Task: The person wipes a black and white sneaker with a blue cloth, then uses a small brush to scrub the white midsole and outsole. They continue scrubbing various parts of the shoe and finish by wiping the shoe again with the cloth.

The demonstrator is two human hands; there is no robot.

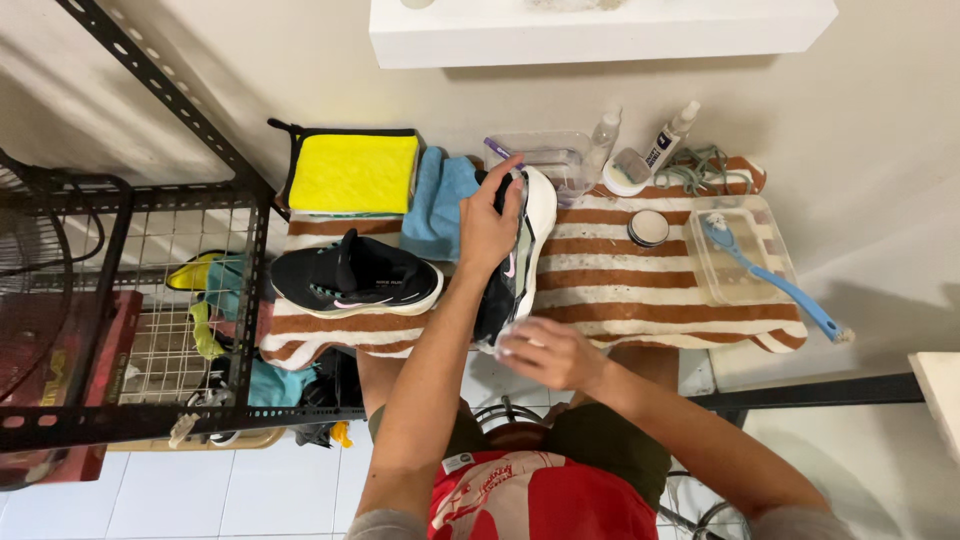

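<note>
1. Shoe (pixel 525 250) in hand: a black trainer with a thick white sole, tipped on its side and lying lengthwise on the striped brown-and-white towel (pixel 640 285), near the middle of the worktop.
2. Left hand (pixel 487 225) lies over the upper at about 11 o'clock from the shoe's middle, fingers wrapped and pressed around the toe end, pinning it down.
3. Right hand (pixel 545 350) sits at the heel end, at 6 o'clock, fingers curled and closed on something small and pale against the shoe; what it is cannot be told.
4. Handling, as a judgement: the shoe looks light, its fabric upper soft and yielding, the foam sole firmer and springy. Best purchase is across the sole's edge or around the heel, where it will not collapse.
5. A second black shoe (pixel 355 275) stands upright at 9 o'clock, just beside the first.
6. At 11 o'clock lie a yellow cloth (pixel 352 172) and a blue cloth (pixel 440 205); at 3 o'clock a clear tray (pixel 775 290) holds a blue brush (pixel 770 280).
</note>
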